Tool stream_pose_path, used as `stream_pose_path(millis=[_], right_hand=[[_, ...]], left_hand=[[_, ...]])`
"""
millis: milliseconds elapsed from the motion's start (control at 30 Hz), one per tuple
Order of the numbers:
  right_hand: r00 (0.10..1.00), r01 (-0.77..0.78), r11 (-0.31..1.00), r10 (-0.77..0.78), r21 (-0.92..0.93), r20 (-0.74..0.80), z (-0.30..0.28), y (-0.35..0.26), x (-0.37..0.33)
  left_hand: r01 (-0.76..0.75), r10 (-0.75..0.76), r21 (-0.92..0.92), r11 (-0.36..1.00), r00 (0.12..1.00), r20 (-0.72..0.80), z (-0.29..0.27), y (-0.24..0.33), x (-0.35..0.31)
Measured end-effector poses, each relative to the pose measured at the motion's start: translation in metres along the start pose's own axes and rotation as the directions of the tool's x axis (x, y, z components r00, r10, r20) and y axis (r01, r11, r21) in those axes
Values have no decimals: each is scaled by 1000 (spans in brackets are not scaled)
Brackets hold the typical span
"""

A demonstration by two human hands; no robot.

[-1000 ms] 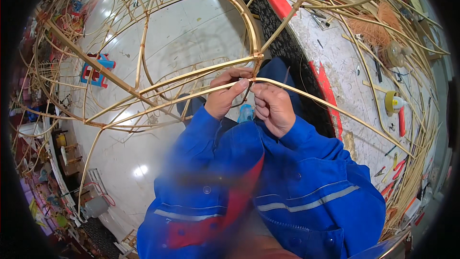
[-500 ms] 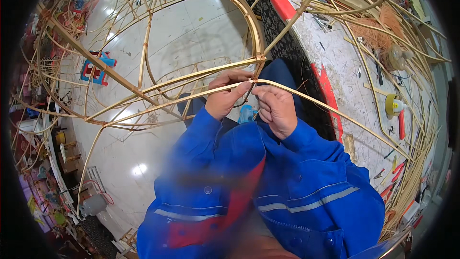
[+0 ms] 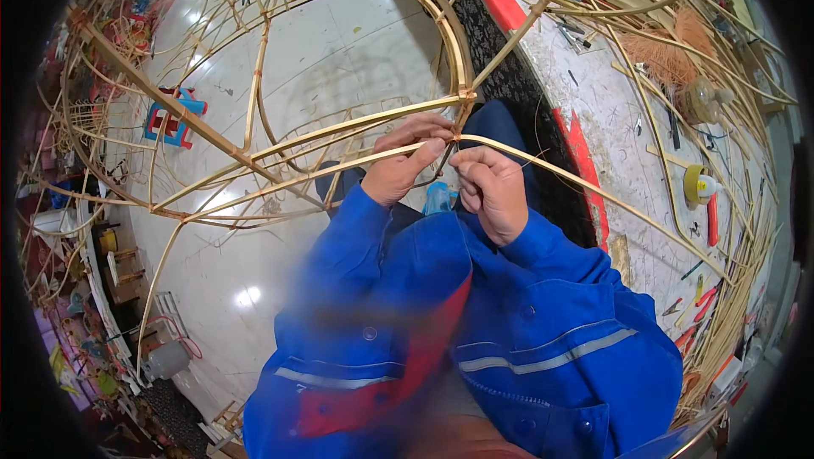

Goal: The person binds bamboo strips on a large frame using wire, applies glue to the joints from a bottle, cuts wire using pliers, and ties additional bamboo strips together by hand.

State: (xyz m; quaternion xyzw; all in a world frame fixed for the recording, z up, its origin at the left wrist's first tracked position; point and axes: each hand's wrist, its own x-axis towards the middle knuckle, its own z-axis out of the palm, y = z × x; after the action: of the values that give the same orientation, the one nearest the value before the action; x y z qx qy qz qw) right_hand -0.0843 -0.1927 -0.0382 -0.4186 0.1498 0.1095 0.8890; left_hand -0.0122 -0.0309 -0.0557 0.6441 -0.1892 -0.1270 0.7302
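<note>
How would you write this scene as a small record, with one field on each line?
left hand: holds a pale strip beside a joint
right hand: pinched near that joint; anything held is too small to tell
frame: curved and straight strips, joined
bench: white with red edging; yellow roll, orange fibres
floor: blue and red plastic object

Frame strips [image 3: 593,195] are pale honey yellow, and the jacket [image 3: 560,310] is bright blue with red panels [image 3: 335,412] and silvery-grey bands [image 3: 593,346]. Bench top's [image 3: 606,128] white with red edging [image 3: 578,153], stool's [image 3: 195,106] blue and red, and the black cloth [image 3: 487,35] has some greyish pattern, maybe floral, hard to tell
</note>
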Motion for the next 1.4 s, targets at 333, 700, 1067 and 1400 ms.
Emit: stream_pose_path(millis=[333, 700, 1067, 1400], right_hand=[[999, 49, 993, -51, -108, -15, -6, -2, -1], [1000, 29, 997, -29, -68, 6, 0, -7, -7], [970, 230, 882, -241, -412, 26, 26, -15, 11], [766, 624, 466, -523, -627, 374, 57, -61, 39]], left_hand=[[125, -149, -141, 982, 973, -175, 22, -8, 0], [18, -18, -1, 1000, 980, -196, 16, -4, -3], [-83, 51, -99, 992, 955, -291, 4, 1, 7], [-258, 169, -195, 946, 908, -382, -18, 85, 46]])
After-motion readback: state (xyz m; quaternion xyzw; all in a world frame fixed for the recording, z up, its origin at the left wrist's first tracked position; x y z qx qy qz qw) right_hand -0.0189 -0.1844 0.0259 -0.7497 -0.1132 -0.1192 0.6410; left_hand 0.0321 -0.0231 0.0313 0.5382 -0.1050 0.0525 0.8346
